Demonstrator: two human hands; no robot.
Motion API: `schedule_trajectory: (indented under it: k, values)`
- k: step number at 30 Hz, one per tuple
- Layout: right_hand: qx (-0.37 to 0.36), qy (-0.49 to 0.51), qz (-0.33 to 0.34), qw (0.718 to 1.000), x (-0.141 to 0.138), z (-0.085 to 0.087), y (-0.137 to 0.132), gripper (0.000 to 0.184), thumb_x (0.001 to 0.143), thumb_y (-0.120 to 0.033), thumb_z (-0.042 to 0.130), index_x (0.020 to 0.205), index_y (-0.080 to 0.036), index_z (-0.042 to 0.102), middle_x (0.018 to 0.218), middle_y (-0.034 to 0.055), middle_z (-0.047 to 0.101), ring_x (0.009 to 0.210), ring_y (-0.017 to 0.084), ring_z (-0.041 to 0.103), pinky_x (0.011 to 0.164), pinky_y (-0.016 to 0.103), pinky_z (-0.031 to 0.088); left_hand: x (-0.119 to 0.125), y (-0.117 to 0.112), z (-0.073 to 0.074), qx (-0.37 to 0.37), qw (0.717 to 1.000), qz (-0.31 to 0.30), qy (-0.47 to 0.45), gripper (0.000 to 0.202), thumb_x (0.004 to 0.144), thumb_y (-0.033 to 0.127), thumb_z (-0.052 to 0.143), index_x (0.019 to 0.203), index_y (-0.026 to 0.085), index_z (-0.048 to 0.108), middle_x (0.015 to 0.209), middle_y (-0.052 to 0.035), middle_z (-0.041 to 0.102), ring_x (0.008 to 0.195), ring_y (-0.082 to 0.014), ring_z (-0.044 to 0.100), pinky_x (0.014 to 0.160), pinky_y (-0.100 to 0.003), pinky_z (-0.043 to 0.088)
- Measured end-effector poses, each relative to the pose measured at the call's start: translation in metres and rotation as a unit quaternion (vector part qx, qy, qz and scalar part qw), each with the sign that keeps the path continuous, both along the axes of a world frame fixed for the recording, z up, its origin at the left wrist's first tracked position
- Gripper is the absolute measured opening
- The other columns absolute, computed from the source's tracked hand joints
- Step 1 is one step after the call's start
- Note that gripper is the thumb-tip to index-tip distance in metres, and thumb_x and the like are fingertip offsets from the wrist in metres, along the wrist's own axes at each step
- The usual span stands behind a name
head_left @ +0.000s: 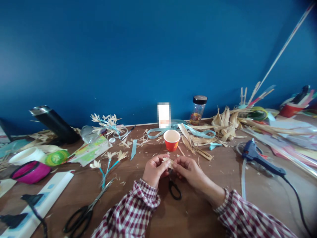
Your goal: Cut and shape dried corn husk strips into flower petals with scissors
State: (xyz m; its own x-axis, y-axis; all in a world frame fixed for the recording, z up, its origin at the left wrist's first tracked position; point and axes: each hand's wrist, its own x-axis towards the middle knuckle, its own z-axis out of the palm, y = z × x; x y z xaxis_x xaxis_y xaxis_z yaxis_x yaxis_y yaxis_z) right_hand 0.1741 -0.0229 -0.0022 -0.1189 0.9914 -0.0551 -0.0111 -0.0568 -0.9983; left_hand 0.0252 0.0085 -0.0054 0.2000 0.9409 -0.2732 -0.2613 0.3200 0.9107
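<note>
A small pale piece of corn husk (167,161) is pinched between the fingertips of my left hand (156,169) and my right hand (188,170). Both hands are closed and meet just in front of a red paper cup (171,141). Below my fingers shows the black handle of a small pair of scissors (175,191); its blades are mostly hidden, and whether it lies on the table or touches a hand is unclear. To the left, larger black-handled scissors (85,211) lie near husk flowers on blue stems (107,167).
A blue glue gun (262,158) with its cord lies at the right. Dried husks (225,124), light-blue ribbon (205,133) and a lidded bottle (198,109) are along the wall. At left are a white power strip (47,201), a pink pouch (31,172) and a tilted black flask (55,124).
</note>
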Motion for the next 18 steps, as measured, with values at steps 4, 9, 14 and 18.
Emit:
schedule_trajectory:
  k: [4, 9, 14, 18]
  values:
    - [-0.004, -0.003, -0.013, 1.000, 0.000, -0.002, 0.001, 0.029, 0.076, -0.044, 0.061, 0.071, -0.017, 0.054, 0.054, -0.0050, 0.051, 0.045, 0.007, 0.042, 0.043, 0.019, 0.031, -0.001, 0.001, -0.002, 0.005, 1.000, 0.016, 0.026, 0.032, 0.058, 0.038, 0.078, 0.078, 0.014, 0.070, 0.051, 0.0037, 0.057, 0.046, -0.0048, 0.049, 0.043, -0.013, 0.045]
    - [-0.012, 0.000, -0.063, 0.998, 0.000, -0.005, 0.003, 0.029, 0.076, -0.046, 0.060, 0.074, -0.017, 0.055, 0.053, -0.0056, 0.049, 0.045, 0.008, 0.042, 0.043, 0.019, 0.031, 0.000, 0.001, -0.002, 0.002, 0.999, 0.022, 0.031, 0.030, 0.057, 0.038, 0.079, 0.072, 0.014, 0.069, 0.049, 0.0039, 0.056, 0.043, -0.0045, 0.048, 0.041, -0.013, 0.043]
    - [-0.014, 0.026, -0.079, 0.996, 0.001, -0.007, 0.004, 0.031, 0.074, -0.046, 0.063, 0.074, -0.016, 0.055, 0.056, -0.0052, 0.050, 0.047, 0.007, 0.042, 0.045, 0.019, 0.031, 0.002, 0.001, 0.006, -0.007, 1.000, 0.023, 0.017, 0.040, 0.066, 0.049, 0.070, 0.085, 0.014, 0.070, 0.063, -0.0011, 0.063, 0.048, -0.0072, 0.054, 0.043, -0.016, 0.049]
    - [-0.018, 0.028, -0.082, 0.996, 0.001, -0.006, 0.004, 0.031, 0.074, -0.046, 0.063, 0.073, -0.016, 0.055, 0.056, -0.0048, 0.049, 0.047, 0.007, 0.041, 0.045, 0.020, 0.031, 0.000, 0.002, 0.009, -0.019, 0.999, 0.039, 0.000, 0.049, 0.075, 0.058, 0.055, 0.088, 0.013, 0.070, 0.070, -0.0047, 0.065, 0.049, -0.0087, 0.056, 0.042, -0.018, 0.050]
